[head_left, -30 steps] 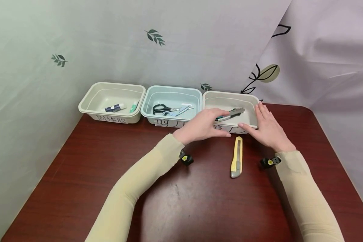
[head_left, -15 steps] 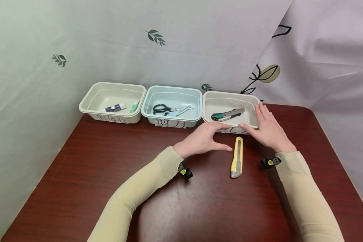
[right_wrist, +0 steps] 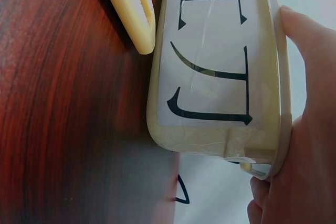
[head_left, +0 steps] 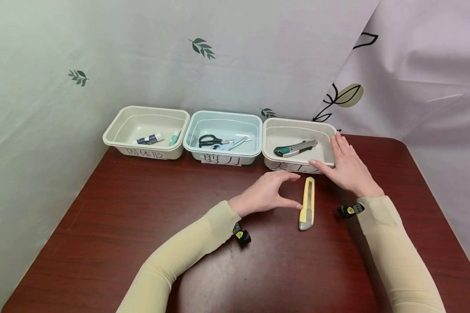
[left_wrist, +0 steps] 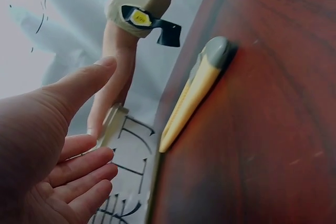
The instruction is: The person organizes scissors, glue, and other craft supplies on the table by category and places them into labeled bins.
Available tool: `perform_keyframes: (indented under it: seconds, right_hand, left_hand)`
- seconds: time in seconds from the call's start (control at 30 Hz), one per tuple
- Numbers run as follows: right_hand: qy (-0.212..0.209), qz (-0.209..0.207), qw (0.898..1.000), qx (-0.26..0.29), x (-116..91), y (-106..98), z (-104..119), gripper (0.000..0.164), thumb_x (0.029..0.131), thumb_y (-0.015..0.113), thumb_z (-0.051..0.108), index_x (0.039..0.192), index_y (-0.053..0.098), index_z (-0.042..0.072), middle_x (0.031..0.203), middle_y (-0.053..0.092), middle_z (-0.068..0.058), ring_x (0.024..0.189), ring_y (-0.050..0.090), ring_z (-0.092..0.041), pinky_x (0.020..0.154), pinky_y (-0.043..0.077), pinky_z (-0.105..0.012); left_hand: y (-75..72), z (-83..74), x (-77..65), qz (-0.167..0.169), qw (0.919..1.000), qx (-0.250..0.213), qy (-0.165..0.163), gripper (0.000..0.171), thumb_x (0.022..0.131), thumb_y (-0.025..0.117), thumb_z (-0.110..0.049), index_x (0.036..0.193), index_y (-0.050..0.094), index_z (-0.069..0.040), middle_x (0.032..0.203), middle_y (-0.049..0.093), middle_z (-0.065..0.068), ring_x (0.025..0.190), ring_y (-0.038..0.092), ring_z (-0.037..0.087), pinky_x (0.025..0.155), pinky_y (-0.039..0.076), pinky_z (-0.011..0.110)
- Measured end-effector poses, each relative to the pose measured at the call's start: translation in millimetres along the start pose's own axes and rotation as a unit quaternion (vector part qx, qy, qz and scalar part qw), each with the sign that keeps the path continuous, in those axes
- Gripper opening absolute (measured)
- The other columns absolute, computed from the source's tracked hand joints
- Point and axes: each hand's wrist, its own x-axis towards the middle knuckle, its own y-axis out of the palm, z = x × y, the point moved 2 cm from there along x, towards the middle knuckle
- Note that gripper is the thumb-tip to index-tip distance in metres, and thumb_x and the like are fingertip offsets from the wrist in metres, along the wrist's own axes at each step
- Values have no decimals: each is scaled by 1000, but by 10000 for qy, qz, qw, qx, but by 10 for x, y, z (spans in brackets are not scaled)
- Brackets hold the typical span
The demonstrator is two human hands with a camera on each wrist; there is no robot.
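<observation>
A yellow utility knife (head_left: pixel 307 204) with a grey end lies on the table in front of the right bin. Beside it, my left hand (head_left: pixel 268 193) hovers with thumb and fingers apart, holding nothing; the thumb tip is close to the knife. In the left wrist view the knife (left_wrist: pixel 195 90) is apart from my left hand (left_wrist: pixel 63 145). My right hand (head_left: pixel 350 167) rests on the right bin's (head_left: pixel 268 152) front right corner, fingers straight along its side and thumb on the front rim. Utility knives (head_left: pixel 295 148), one with a green part, lie in that bin.
A blue bin (head_left: pixel 193 150) with scissors (head_left: pixel 211 141) stands in the middle. Left of it, a cream bin (head_left: pixel 113 138) holds glue sticks (head_left: pixel 149 139). The bins carry written labels and line up before a patterned cloth backdrop (head_left: pixel 235 78).
My left hand has drawn back from over the right bin toward the yellow utility knife, uncovering the knives in the bin and its label. My right hand has stayed on the bin.
</observation>
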Motion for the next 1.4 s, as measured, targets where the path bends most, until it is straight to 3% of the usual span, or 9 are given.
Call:
perform_keyframes:
  seconds: [0.33,0.73,1.1,1.23,1.4]
  right_hand:
    - [1,-3,10000,5,-6,-5,1,103,98,52,63,157,11,-11,165,3,-27,154,-3,-33,122,1,-46]
    - [23,4,10000,0,2,-2,-4,103,98,51,64,157,11,-11,166,1,-26,154,-3,-33,122,1,-45]
    - [24,-19,10000,43,-1,12,-3,103,98,53,63,157,12,-10,166,2,-26,153,1,-36,122,4,-47]
    - [-31,-90,10000,31,5,15,-5,103,98,54,62,156,15,-12,165,4,-28,153,3,-37,122,3,-47]
    - [-27,-85,10000,31,3,11,-6,103,98,54,62,156,14,-12,165,3,-27,153,0,-34,122,2,-46]
  left_hand:
    - [205,24,-28,175,9998,-1,-30,74,81,85,-49,139,61,-9,130,63,1,119,57,9,101,37,15]
    - [415,-97,1,472,9981,338,-227,76,80,85,-52,138,62,-9,127,64,1,117,57,10,101,39,18]
    - [545,-214,95,261,9950,906,-315,76,77,84,-58,132,66,-9,114,66,-3,100,58,7,88,45,17]
    - [563,-235,111,216,9941,1047,-183,74,77,86,-53,131,66,-8,110,66,-3,94,55,7,82,44,19]
    - [559,-237,107,247,9931,1136,-161,66,79,88,-44,131,66,-9,110,66,-4,97,56,9,85,44,19]
